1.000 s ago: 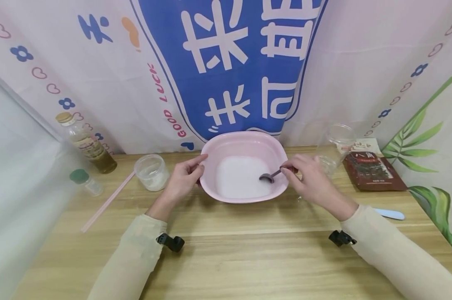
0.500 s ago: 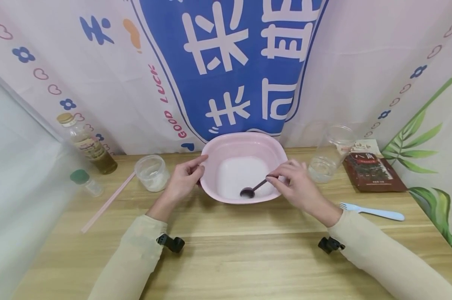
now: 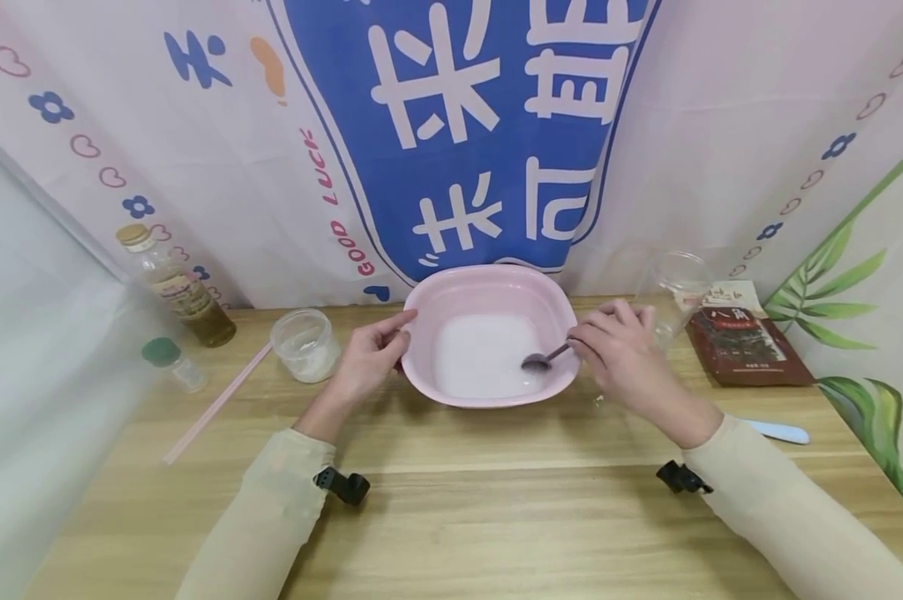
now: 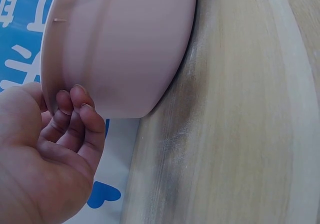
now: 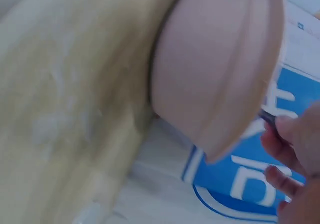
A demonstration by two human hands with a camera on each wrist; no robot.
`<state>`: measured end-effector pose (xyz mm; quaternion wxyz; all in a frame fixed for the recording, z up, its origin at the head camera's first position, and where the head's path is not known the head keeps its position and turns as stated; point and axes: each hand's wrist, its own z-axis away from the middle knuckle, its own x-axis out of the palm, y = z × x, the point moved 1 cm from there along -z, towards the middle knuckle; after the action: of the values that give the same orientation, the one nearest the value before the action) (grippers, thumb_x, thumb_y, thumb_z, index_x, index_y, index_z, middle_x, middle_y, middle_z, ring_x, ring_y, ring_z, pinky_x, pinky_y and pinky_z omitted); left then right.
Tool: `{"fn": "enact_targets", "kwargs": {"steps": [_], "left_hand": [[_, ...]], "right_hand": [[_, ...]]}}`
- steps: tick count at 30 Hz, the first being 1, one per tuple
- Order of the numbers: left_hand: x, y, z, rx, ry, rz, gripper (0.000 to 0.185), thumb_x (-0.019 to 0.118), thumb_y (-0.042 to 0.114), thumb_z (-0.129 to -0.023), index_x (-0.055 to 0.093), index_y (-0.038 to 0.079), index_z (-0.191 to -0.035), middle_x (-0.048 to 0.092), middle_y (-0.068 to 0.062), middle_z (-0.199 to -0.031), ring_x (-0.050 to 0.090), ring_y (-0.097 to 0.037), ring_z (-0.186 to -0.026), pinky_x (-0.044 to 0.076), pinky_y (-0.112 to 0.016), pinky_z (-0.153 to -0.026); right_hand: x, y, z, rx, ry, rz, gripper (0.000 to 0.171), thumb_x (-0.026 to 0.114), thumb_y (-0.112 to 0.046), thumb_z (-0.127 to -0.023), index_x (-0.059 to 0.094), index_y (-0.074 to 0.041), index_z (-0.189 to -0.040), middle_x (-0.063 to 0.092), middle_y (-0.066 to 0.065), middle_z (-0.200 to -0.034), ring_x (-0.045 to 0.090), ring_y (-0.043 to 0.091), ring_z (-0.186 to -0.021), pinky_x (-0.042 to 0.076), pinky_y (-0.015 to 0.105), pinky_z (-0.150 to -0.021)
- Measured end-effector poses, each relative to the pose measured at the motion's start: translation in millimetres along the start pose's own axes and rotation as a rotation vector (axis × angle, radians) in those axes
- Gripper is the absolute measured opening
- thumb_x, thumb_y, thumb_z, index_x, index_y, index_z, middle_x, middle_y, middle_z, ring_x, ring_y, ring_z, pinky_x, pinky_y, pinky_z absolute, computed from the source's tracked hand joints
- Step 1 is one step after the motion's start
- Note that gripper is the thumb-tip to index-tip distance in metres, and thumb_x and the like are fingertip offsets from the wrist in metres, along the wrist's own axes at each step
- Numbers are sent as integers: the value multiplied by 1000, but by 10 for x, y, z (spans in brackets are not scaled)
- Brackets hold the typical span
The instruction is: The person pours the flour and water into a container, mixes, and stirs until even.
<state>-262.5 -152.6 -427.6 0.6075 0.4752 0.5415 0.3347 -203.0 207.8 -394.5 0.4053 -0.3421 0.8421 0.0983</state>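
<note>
A pink plastic basin [image 3: 489, 277] stands on the wooden table with a white liquid [image 3: 477, 354] covering its bottom. My left hand [image 3: 367, 358] grips the basin's left rim. In the left wrist view its fingers [image 4: 82, 114] curl against the outer wall just under the rim. Over the right rim, my right hand [image 3: 620, 350] pinches the handle of a dark brown spoon [image 3: 537, 363], whose bowl sits at the liquid's right side. From the right wrist, the spoon's handle [image 5: 268, 117] shows between thumb and finger at the rim; its bowl is hidden behind the basin wall.
Left of the basin are a clear tub [image 3: 304, 346], pink chopsticks [image 3: 215, 406], a green-capped jar [image 3: 162, 353] and an oil bottle [image 3: 185, 300]. To the right are a clear cup [image 3: 676, 287], a brown spice packet [image 3: 751, 346] and a blue fork [image 3: 781, 432], partly covered by the sleeve.
The spoon swept left and toward the front of the basin, then back to the right side with my right hand. My left hand has stayed on the rim.
</note>
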Motion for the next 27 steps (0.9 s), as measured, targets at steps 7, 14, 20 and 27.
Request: {"fn": "enact_targets", "kwargs": {"steps": [7,14,20,27], "left_hand": [[-6,15,7,-2,5,-20,45,56,14,-109,60,6,-154,66,-7,-84,64,-14,-70,62,-33,-67],[16,10,6,0,2,-14,45,56,13,-109,60,6,-153,66,-5,-82,64,-15,-69,62,-33,-66],[31,-6,-13,14,11,-18,45,55,12,-108,60,4,-153,68,-8,-83,64,-14,-68,62,-33,-65],[20,-11,-10,18,18,-32,45,55,11,-108,61,4,-152,68,-7,-81,64,-12,-66,62,-34,-65]], "right_hand": [[40,-60,-60,97,-165,-200,9,81,-5,-92,83,-12,-98,81,2,-100,56,26,-103,29,49,-87],[244,-265,-304,133,-197,-132,8,82,-21,-96,85,-14,-96,80,0,-93,59,25,-100,34,51,-89],[311,-265,-500,193,-204,15,11,82,-22,-96,85,-10,-96,82,5,-94,61,29,-98,34,51,-89],[336,-116,-608,303,-228,77,12,81,-20,-96,86,-9,-99,83,7,-97,62,32,-94,35,51,-91]]}}
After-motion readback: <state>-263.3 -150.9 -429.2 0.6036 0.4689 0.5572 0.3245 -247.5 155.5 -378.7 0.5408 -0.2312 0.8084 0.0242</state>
